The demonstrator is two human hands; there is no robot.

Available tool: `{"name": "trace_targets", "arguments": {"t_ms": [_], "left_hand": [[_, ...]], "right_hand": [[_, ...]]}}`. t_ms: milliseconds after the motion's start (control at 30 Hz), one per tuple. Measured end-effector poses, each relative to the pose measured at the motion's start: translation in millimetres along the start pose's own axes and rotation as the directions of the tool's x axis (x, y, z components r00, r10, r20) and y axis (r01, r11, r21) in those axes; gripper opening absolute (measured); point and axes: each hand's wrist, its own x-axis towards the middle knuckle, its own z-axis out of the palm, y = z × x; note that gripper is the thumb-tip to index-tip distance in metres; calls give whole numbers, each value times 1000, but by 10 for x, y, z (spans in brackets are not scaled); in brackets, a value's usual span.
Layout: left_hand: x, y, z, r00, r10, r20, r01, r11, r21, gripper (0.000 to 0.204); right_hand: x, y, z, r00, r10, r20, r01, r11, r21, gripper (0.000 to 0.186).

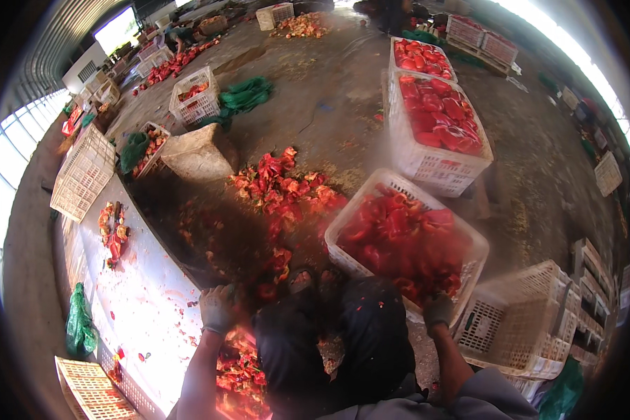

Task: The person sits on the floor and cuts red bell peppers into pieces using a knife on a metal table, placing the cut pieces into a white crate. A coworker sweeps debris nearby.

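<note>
My left hand (218,309), in a pale glove, is beside the inner edge of the metal-topped table (143,280). Its fingers look curled, and whatever they may hold is hidden in haze. Closed at the near rim of a white plastic crate (344,264) is my right hand (438,311), in a darker glove. Inside that crate lie red bell peppers (399,224), many looking cut open, blurred by a smear on the picture. Pepper scraps (241,378) fill the space between my left forearm and my legs.
Beyond the crate stand more white crates full of red peppers (441,115). A pile of pepper trimmings (283,185) lies on the floor ahead. An empty crate (518,318) is at my right. Green net bags (245,94) and another person (180,38) are farther off.
</note>
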Motion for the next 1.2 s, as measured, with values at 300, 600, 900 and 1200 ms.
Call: {"name": "trace_targets", "arguments": {"t_ms": [300,600,900,1200], "left_hand": [[20,-100,193,997,76,-24,-76,997,11,33],[-49,-97,83,1000,6,-7,-6,1000,6,34],[-56,-70,-31,998,-30,57,30,1000,-2,37],[-44,-14,-73,994,-70,80,72,997,-28,36]], "right_hand": [[45,188,48,1000,7,-2,-7,997,-71,25],[67,92,70,994,-86,69,88,996,-24,28],[215,385,327,973,-190,132,220,935,-277,28],[320,655,468,921,-359,153,389,869,-306,28]]}}
